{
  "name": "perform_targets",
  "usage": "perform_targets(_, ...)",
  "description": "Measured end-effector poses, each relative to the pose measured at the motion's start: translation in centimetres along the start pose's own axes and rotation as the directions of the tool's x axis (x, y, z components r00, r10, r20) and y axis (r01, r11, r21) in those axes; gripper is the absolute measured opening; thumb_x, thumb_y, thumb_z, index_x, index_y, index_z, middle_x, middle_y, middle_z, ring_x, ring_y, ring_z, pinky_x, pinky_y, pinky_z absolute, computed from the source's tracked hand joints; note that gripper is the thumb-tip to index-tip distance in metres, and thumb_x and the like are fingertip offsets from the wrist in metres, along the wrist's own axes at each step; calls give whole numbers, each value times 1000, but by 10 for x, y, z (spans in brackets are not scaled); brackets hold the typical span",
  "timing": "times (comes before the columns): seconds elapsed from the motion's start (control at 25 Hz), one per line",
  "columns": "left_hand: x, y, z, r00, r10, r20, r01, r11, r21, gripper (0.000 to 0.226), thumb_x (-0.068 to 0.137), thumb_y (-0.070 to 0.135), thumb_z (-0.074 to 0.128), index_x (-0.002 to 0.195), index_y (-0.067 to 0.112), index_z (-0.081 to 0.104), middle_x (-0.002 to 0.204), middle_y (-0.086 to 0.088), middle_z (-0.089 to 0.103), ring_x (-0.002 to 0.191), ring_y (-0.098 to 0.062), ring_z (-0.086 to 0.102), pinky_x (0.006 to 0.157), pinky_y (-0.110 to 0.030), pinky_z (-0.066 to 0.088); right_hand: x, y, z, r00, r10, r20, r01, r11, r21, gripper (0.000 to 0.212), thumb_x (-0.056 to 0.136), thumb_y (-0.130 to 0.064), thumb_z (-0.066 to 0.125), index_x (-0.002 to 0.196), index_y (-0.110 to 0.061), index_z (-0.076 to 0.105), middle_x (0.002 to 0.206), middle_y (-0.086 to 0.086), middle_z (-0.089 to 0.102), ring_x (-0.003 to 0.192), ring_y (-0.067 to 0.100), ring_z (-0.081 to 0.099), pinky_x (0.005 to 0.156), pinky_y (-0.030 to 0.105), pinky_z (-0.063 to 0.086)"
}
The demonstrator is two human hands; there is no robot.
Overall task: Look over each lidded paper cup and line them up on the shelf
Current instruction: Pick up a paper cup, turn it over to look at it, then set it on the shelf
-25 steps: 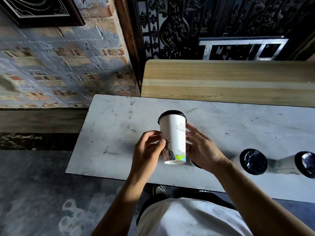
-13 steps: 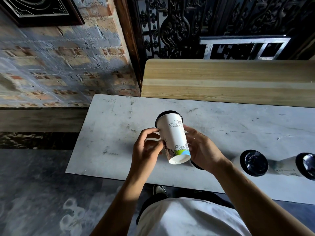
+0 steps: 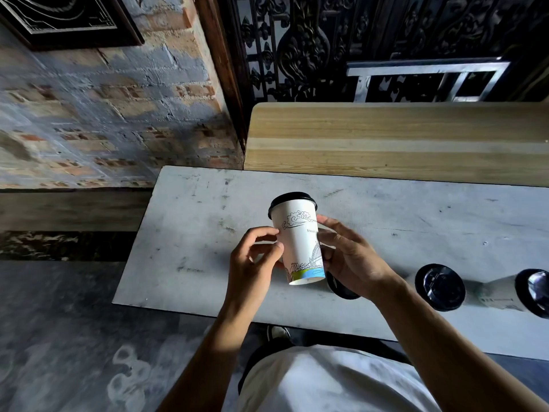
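I hold a white paper cup (image 3: 298,242) with a black lid and line drawings above the grey shelf board (image 3: 184,233). My left hand (image 3: 252,263) touches its left side with thumb and fingertips. My right hand (image 3: 350,257) grips its right side and lower part. The cup is tilted, its lid pointing away from me. Behind my right hand a black lid of another cup (image 3: 341,288) peeks out. Two more lidded cups (image 3: 439,286) (image 3: 531,292) stand on the board to the right.
A light wooden counter (image 3: 386,144) lies beyond the board. A brick wall (image 3: 104,114) rises at the left, with dark ornate metalwork (image 3: 297,46) behind. The grey floor (image 3: 59,337) shows at lower left, and a shoe (image 3: 277,333) under the board's front edge.
The cup has been turned in my hands, so a different drawing and some print now face me. My left fingers shifted along its side; the cups on the board stayed put.
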State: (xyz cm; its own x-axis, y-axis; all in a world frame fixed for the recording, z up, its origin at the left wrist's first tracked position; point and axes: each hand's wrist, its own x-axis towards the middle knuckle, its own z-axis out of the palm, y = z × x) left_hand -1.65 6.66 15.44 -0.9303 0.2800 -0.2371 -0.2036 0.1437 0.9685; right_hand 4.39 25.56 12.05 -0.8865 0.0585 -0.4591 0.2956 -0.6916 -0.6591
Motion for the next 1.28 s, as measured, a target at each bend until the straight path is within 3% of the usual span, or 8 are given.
perform_targets(0.12,2,0,4,999,-28,19,28,1000,14,21,78,20,70,99,24,68,95,9,77,88,-4,70,75,-23,58,2,-2,-6,1000,-7,-15,7,1000,11,60,75,-14,81,132,-19,64,95,13,68,77,27,48,77,39,44)
perform_targets(0.28,2,2,14,1000,-24,1,24,1000,21,31,76,18,71,107,20,66,107,1,76,90,-3,71,76,-18,56,2,-11,-8,1000,-4,-24,3,999,-49,55,82,-13,73,135,-13,60,92,12,68,63,20,51,65,34,50)
perform_targets(0.4,4,4,21,999,-47,-27,47,999,19,35,75,19,71,109,25,66,108,7,76,91,-3,72,79,-19,56,7,-16,-13,1000,2,-11,-5,974,-227,47,87,-22,69,132,-7,63,99,14,72,59,19,53,62,35,46)
perform_targets(0.56,8,3,28,993,-91,-73,92,996,11,42,79,16,74,120,24,65,119,4,75,98,-5,74,89,-28,59,13,-34,-19,1000,10,26,4,864,-504,35,96,-25,65,129,-15,65,91,2,75,66,17,59,59,31,45)
perform_targets(0.68,22,3,35,986,-133,-105,133,991,-7,44,90,-4,69,132,8,60,119,-5,74,93,3,74,80,-18,59,26,-52,-19,993,25,115,50,793,-607,41,94,-22,72,132,-26,57,99,5,77,73,14,63,60,28,48)
perform_targets(0.8,46,1,41,986,-115,-118,117,993,11,42,90,-8,67,128,9,62,114,-2,75,93,4,74,75,-13,56,56,-62,-18,994,39,103,48,685,-727,59,88,-21,79,136,-35,48,106,6,77,75,8,68,62,28,52)
perform_targets(1.04,119,-25,20,993,-118,12,118,991,57,49,86,-8,66,128,17,60,126,6,70,109,-2,71,79,-18,58,119,-48,-14,996,-90,23,63,476,-877,60,77,-25,85,131,-24,58,119,-4,71,83,7,74,82,38,62)
perform_targets(1.28,222,-50,0,980,-136,147,124,988,88,68,77,-11,69,139,13,56,132,-1,69,117,-4,68,95,-21,56,197,-45,-4,976,-216,-35,57,406,-912,58,73,-32,83,126,-28,60,118,-13,70,87,2,73,80,29,59)
